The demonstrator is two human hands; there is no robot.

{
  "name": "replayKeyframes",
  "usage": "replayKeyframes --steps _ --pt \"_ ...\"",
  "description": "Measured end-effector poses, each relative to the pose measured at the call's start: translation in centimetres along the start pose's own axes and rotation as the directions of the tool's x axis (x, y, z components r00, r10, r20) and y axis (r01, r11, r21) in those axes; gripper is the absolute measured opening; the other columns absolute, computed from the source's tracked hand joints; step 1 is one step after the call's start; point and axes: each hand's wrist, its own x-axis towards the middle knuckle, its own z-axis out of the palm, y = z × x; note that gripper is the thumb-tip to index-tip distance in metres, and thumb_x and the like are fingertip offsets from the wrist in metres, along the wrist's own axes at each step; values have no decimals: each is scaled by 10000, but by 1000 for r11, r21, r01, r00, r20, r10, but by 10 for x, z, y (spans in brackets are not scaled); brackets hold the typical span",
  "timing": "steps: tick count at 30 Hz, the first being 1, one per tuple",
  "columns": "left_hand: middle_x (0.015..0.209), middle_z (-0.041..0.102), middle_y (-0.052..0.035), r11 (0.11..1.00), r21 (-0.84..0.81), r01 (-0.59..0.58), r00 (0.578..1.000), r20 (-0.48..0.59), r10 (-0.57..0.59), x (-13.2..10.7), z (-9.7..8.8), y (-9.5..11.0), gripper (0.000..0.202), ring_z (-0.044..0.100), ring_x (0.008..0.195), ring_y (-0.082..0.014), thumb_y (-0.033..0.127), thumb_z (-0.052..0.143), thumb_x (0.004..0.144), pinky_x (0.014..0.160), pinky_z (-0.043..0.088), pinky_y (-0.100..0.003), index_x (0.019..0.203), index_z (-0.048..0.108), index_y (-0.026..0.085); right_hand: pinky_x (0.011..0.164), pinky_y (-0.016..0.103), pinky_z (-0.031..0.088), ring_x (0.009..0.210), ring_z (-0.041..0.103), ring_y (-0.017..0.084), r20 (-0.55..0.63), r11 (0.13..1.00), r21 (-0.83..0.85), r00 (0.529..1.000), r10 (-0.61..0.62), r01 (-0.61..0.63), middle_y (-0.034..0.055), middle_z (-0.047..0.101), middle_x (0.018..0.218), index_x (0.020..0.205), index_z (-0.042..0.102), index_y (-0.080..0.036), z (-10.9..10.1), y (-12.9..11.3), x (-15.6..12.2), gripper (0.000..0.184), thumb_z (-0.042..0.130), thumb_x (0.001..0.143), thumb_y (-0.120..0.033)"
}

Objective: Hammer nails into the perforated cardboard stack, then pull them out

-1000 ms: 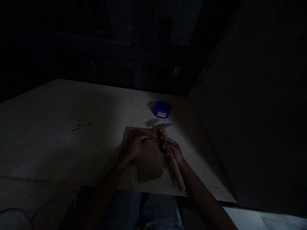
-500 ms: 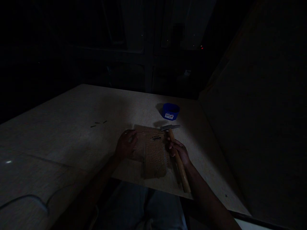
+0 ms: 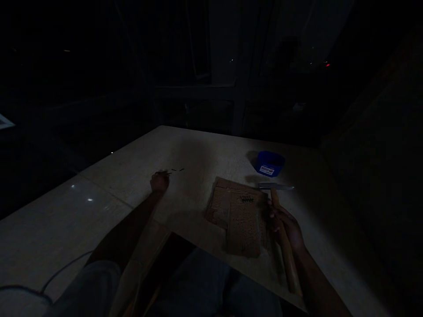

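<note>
My right hand is wrapped round the wooden handle of a hammer, whose metal head points away from me. Left of it lies a layered piece of corrugated cardboard, with a cluster of small dark nails near its far edge. My left hand is stretched out over the table at the left, right by several loose, thin dark nails. Its fingertips are too dark to make out, so whether they hold a nail does not show.
A blue plastic tub with a white label stands beyond the hammer head. The pale table ends at a dark window-like background. A cable runs over the left side, and a dark panel rises on the right.
My left hand has left the cardboard and moved left to the loose nails. The view has turned left. My right hand keeps hold of the hammer beside the cardboard.
</note>
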Motion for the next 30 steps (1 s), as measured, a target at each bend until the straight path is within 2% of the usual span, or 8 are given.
replayKeyframes --steps 6,10,14,16,19,22,26,30 --pt "1075 727 -175 998 -59 9 998 63 -5 11 -8 4 265 659 1025 -288 194 511 875 895 514 -387 976 750 136 329 205 373 380 437 67 15 1000 14 1000 -10 10 -28 598 662 1048 719 -167 -3 0 3 407 815 670 -284" --pt "1049 743 -164 983 -181 -17 999 39 24 -2 -16 23 325 694 936 -272 258 470 908 823 542 -369 1085 698 108 329 200 356 378 423 64 25 999 33 1000 -11 10 -27 606 657 1010 717 -165 -2 1 4 382 801 661 -297" --pt "1109 753 -91 911 -371 -181 980 12 199 -38 -23 64 309 686 1032 -230 336 491 899 926 531 -339 1033 719 175 367 213 375 391 457 78 -12 999 -52 1000 -17 16 -27 625 638 1019 719 -155 2 1 3 410 799 647 -309" --pt "1043 770 -91 780 -580 -235 959 -6 285 -61 -25 91 306 695 995 -247 392 543 869 904 550 -376 980 736 182 387 230 381 393 466 88 -36 995 -101 999 -30 26 -26 632 629 1026 722 -152 5 0 2 415 788 654 -322" --pt "974 779 -99 596 -785 -169 937 58 343 -95 -23 133 327 713 920 -250 469 635 818 841 573 -374 926 748 182 407 243 370 386 466 93 -50 990 -134 997 -54 47 -24 642 618 1013 723 -153 9 1 2 412 775 652 -344" --pt "895 780 -90 489 -869 -77 901 150 407 -121 -16 168 324 722 838 -234 474 677 792 768 581 -340 910 750 182 426 247 370 389 478 97 -33 985 -155 997 -77 71 -18 658 619 1009 722 -153 10 3 1 406 760 658 -354" --pt "909 784 -74 489 -869 -77 852 198 485 -142 -2 196 257 726 851 -215 399 648 834 796 576 -321 941 754 190 454 257 389 396 489 103 -15 980 -177 995 -96 92 -17 670 625 992 722 -150 13 3 -1 375 733 671 -343" --pt "961 784 -56 520 -843 -139 844 174 507 -154 10 209 226 723 887 -202 332 614 865 804 576 -304 973 759 195 493 275 428 421 533 128 -14 967 -243 996 -83 77 -16 689 628 987 716 -156 18 3 -5 376 737 670 -356"
